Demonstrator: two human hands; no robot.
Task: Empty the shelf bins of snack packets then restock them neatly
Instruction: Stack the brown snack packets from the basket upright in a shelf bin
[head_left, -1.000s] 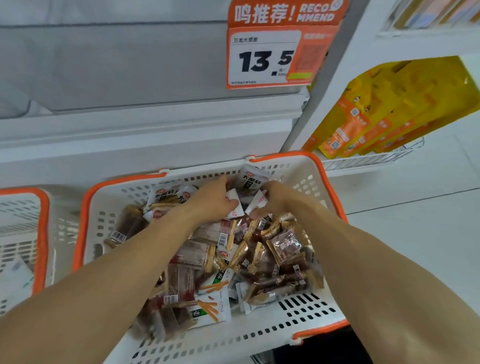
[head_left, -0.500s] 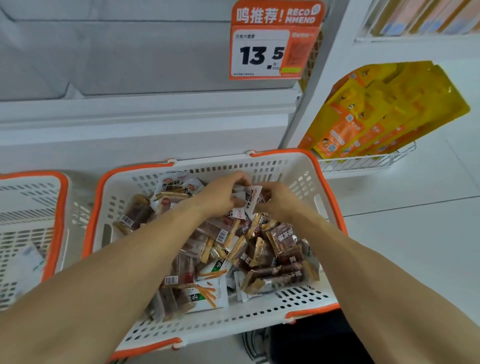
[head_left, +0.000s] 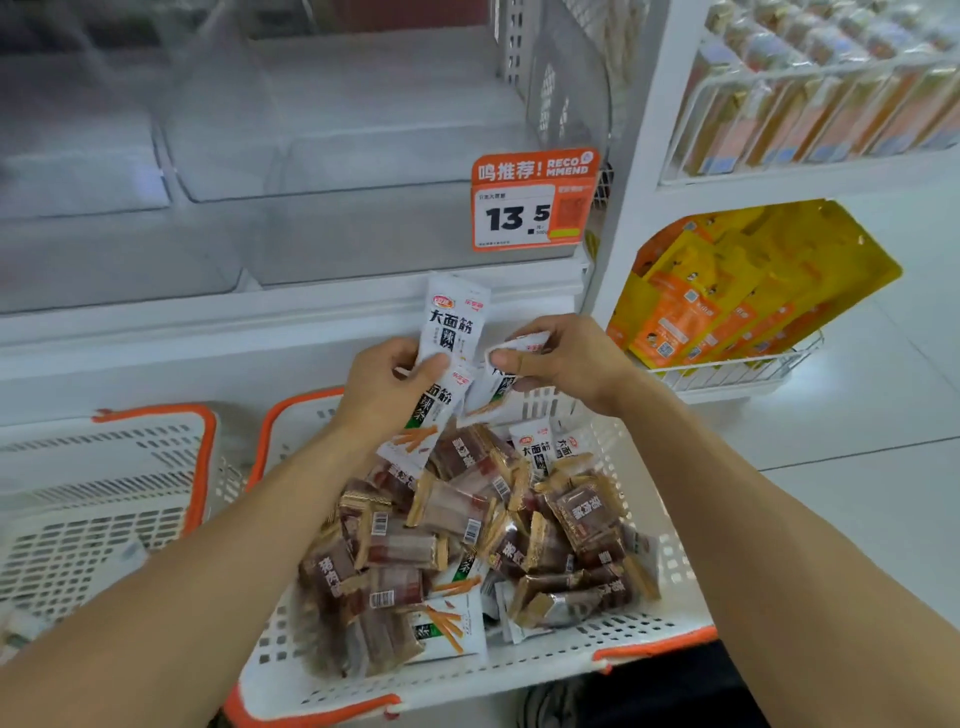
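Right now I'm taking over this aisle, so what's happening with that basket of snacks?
A person is sorting packets above a white basket full of mixed snacks. The left hand holds several white packets fanned upward, and the right hand pinches another white packet. Brown packets remain heaped in the basket. The clear shelf bins above look empty, so restocking seems about to begin.
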